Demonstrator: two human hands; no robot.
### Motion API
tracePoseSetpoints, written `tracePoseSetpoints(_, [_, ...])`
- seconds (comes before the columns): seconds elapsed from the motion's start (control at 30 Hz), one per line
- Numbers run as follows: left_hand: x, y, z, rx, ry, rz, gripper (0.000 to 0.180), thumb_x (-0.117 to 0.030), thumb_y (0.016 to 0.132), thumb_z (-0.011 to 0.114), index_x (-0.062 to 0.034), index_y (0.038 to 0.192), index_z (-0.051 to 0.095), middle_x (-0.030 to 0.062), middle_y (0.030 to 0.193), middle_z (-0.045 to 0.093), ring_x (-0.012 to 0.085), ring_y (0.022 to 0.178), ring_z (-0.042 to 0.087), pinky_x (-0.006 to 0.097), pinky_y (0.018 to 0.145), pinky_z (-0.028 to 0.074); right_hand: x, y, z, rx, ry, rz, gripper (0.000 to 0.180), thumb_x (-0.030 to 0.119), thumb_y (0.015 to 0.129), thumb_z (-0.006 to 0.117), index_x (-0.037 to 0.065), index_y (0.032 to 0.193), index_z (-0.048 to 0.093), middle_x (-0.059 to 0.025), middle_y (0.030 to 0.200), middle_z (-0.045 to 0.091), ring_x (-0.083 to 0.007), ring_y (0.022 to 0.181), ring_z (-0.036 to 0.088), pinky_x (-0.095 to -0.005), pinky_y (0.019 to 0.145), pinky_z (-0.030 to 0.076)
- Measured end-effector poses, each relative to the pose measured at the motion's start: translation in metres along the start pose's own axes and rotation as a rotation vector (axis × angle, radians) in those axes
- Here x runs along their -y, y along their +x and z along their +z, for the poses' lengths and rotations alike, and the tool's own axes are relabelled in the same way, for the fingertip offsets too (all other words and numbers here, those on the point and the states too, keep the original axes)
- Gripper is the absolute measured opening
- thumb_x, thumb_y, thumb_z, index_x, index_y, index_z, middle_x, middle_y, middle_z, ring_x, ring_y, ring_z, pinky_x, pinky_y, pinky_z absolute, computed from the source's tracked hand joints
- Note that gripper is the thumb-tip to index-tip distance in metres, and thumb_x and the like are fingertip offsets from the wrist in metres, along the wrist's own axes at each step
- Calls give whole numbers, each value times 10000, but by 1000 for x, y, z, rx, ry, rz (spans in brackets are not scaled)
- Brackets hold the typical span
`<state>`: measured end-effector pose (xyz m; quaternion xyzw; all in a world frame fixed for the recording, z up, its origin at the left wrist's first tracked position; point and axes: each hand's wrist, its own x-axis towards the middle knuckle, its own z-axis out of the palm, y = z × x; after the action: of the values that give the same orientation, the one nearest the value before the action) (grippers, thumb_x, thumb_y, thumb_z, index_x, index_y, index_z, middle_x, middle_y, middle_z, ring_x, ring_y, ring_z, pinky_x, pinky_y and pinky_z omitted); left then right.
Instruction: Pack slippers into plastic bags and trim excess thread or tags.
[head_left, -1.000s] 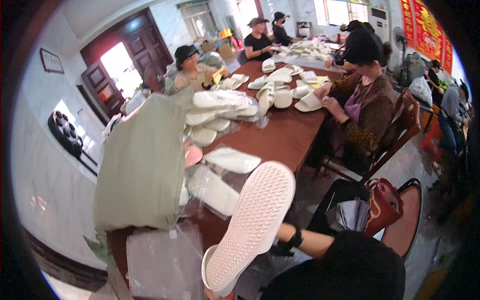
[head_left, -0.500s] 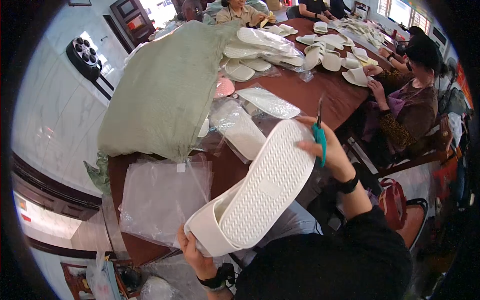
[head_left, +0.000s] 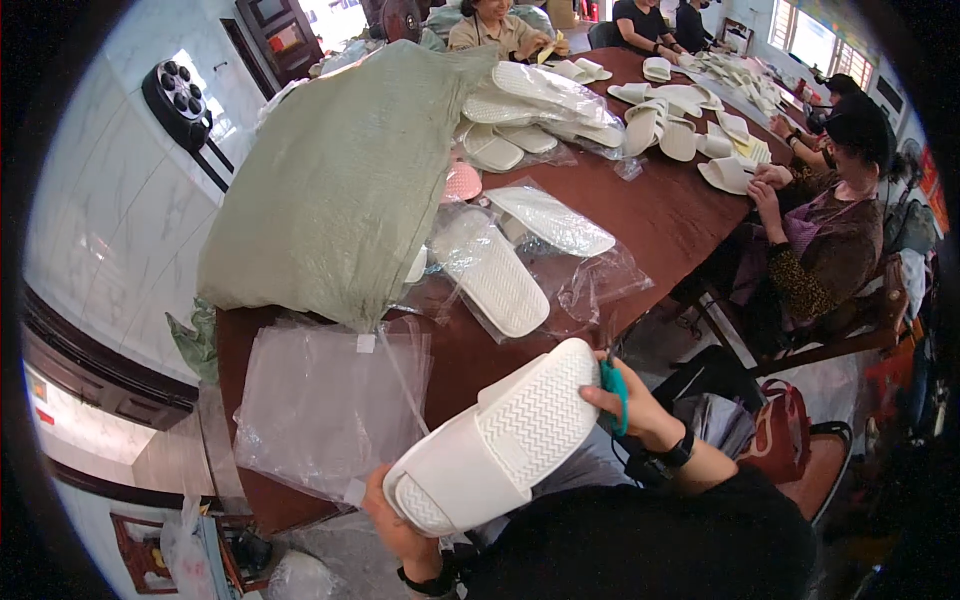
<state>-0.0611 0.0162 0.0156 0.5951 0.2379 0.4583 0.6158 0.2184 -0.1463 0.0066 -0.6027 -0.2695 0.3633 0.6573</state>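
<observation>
Low in front of me I hold a pair of white slide slippers [head_left: 535, 435], pressed together, with one strap and its zigzag-patterned footbed facing up. My left hand [head_left: 402, 520] is closed round their lower left end. The other end is gripped by my right hand [head_left: 640, 405], thumb on the footbed. That hand also carries scissors with teal handles [head_left: 613, 397]; their dark blades are blurred. To the left of the slippers lies a stack of clear plastic bags [head_left: 315, 410]. Beyond them are bagged white slippers [head_left: 490, 270] on the brown table [head_left: 660, 225].
A large grey-green sack [head_left: 320, 190] bulges across the table's left side. More bagged slippers [head_left: 540, 100] are piled beside it, and loose ones [head_left: 678, 138] lie farther back. A co-worker [head_left: 825, 235] sits at the right, handling a slipper; others sit at the far end. A red bag [head_left: 780, 430] is at my right.
Both hands have lowered the slippers toward me and turned them, from a patterned sole facing up to a strap and footbed. The scissors moved down with my right hand.
</observation>
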Motion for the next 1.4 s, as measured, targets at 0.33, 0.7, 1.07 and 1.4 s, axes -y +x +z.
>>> tracePoseSetpoints(0.33, [-33, 21, 32, 5, 36, 22, 418, -206, 938, 413, 40, 1270, 353, 235, 1258, 430, 295, 1011, 562, 372, 840, 483, 114, 147, -181, -245, 794, -418, 272, 165, 836, 659, 29, 1048, 558, -67, 1057, 619, -193, 922, 606, -315, 783, 516])
tracePoseSetpoints(0.7, [-20, -5, -2, -95, 226, -46, 351, 29, 871, 455, 21, 1220, 411, 183, 1283, 446, 241, 1015, 571, 348, 865, 471, 68, 142, -82, 111, -1442, -665, 456, 25, 692, 633, 108, 1103, 454, -133, 940, 596, -339, 833, 598, -429, 690, 476])
tracePoseSetpoints(1.07, [-22, -12, -21, -165, 229, 4, 340, 40, 861, 480, 22, 1198, 440, 170, 1279, 443, 223, 987, 573, 330, 894, 450, 125, 149, -123, -502, -874, -795, 345, -26, 731, 568, 12, 1072, 536, -189, 875, 628, -240, 780, 631, -333, 691, 479])
tracePoseSetpoints(1.4, [-7, 19, 8, 12, 195, 146, 959, -30, 711, 722, -44, 1413, 69, 212, 1367, 312, 301, 1218, 406, 431, 1021, 348, 95, 51, -26, 166, 244, -326, 302, 156, 878, 565, 20, 1145, 527, -89, 1058, 610, -192, 933, 602, -320, 831, 499])
